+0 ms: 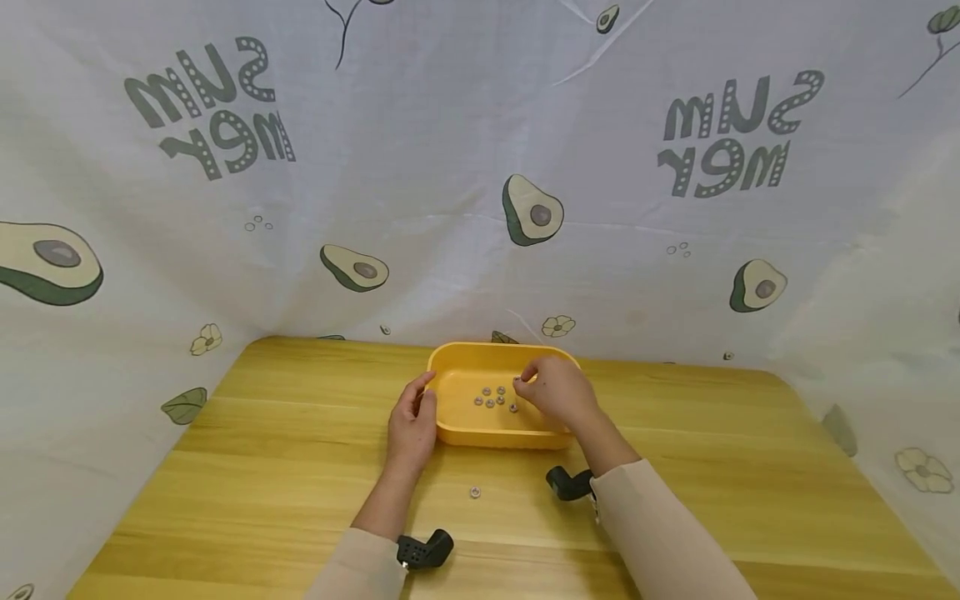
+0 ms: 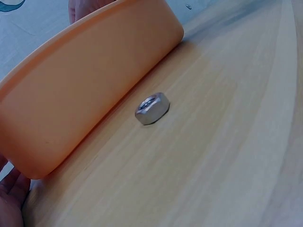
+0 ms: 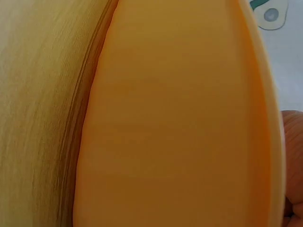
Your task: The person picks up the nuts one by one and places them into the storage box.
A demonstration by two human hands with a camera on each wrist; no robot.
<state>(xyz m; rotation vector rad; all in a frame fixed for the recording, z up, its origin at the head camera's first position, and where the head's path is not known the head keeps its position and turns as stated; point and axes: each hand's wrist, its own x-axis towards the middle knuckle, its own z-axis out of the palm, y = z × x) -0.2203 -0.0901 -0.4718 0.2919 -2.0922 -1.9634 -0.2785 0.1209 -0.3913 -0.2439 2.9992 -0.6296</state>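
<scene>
A shallow yellow tray (image 1: 495, 438) stands on the table with several small metal hex nuts (image 1: 500, 401) lying on its floor. Against the tray's left end rests my left hand (image 1: 412, 429), its fingers and thumb along the outside wall. My right hand (image 1: 558, 390) reaches over the tray's right part, thumb and forefinger together at a nut (image 1: 517, 380) that they appear to pinch, partly hidden. One loose nut (image 2: 152, 109) lies flat on the table in front of the tray. In the right wrist view the tray wall (image 3: 165, 118) hides the right fingertips' work.
The wooden table (image 1: 300, 467) runs up to a white printed cloth (image 1: 450, 167) hanging behind and at both sides. Black wrist cameras (image 1: 425, 550) sit on both forearms, low over the table in front of the tray.
</scene>
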